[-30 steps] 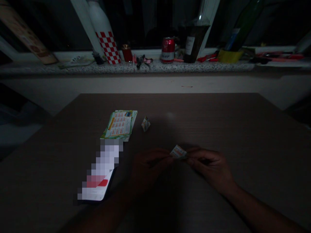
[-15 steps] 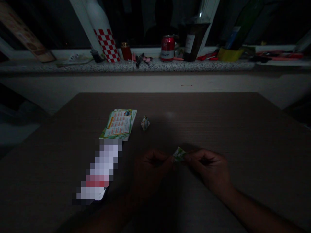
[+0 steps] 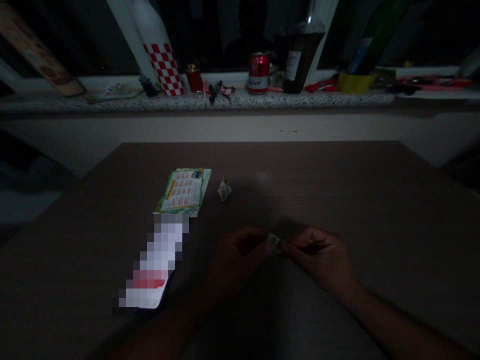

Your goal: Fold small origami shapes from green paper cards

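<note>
In dim light my left hand (image 3: pixel 233 256) and my right hand (image 3: pixel 323 255) meet over the brown table (image 3: pixel 337 190), both pinching a small folded piece of printed paper (image 3: pixel 273 242) between their fingertips. Only a sliver of the paper shows between them. Farther back lies a small folded paper shape (image 3: pixel 224 190), and to its left a stack of printed calendar cards (image 3: pixel 184 191).
A lit phone (image 3: pixel 154 272) with a blurred screen lies at the left front. The stone windowsill (image 3: pixel 210 102) behind holds a red-and-white checked bottle (image 3: pixel 159 50), a red can (image 3: pixel 258 73), dark bottles (image 3: pixel 300 60) and small clutter.
The paper has been turned and folded smaller: a second ago its white face showed, now only a small greenish edge. The hands have closed together slightly.
</note>
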`<action>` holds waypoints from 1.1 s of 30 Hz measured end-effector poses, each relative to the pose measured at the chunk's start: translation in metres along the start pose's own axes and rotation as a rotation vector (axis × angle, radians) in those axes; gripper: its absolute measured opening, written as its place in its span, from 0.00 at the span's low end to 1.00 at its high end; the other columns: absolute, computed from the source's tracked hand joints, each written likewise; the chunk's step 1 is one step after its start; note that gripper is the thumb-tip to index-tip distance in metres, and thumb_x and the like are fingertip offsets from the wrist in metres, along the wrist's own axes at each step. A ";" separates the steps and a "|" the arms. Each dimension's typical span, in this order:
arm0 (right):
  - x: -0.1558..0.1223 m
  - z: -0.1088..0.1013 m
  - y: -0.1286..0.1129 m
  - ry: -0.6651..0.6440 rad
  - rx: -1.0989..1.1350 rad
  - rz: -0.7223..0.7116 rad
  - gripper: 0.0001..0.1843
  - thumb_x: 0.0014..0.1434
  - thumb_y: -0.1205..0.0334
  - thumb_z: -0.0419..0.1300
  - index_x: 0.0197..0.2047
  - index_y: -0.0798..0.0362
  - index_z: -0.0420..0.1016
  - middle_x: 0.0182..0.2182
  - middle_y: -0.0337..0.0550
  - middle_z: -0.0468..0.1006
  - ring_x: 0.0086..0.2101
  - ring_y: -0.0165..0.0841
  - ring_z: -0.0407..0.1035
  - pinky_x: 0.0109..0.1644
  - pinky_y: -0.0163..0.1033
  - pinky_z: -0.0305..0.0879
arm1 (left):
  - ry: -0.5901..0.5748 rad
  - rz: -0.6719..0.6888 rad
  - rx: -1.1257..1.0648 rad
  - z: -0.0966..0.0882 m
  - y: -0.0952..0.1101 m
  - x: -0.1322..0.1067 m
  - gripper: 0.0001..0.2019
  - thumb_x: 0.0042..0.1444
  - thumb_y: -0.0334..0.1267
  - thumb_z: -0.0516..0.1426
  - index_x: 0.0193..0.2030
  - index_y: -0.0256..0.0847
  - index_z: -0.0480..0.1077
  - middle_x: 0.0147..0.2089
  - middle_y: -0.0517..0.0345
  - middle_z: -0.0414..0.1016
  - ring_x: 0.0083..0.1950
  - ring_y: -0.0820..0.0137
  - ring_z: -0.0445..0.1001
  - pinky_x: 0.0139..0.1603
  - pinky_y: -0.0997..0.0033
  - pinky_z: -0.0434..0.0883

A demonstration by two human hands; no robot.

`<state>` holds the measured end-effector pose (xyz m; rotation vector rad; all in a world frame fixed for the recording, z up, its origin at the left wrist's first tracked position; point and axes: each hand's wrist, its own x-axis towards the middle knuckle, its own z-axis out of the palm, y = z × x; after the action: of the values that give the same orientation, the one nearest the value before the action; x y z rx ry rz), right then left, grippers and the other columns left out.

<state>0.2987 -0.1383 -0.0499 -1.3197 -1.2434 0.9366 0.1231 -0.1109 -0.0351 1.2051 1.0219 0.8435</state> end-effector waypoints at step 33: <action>-0.006 -0.003 0.011 -0.425 0.081 -0.065 0.24 0.64 0.52 0.52 0.19 0.56 0.67 0.15 0.35 0.62 0.17 0.24 0.55 0.20 0.30 0.50 | -0.035 -0.113 -0.118 0.004 -0.005 0.002 0.05 0.45 0.36 0.62 0.24 0.36 0.73 0.22 0.63 0.70 0.26 0.75 0.64 0.28 0.76 0.61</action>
<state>0.3019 -0.1438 -0.0607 -1.0396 -1.5410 1.2489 0.1270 -0.1111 -0.0398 1.0491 0.9891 0.7809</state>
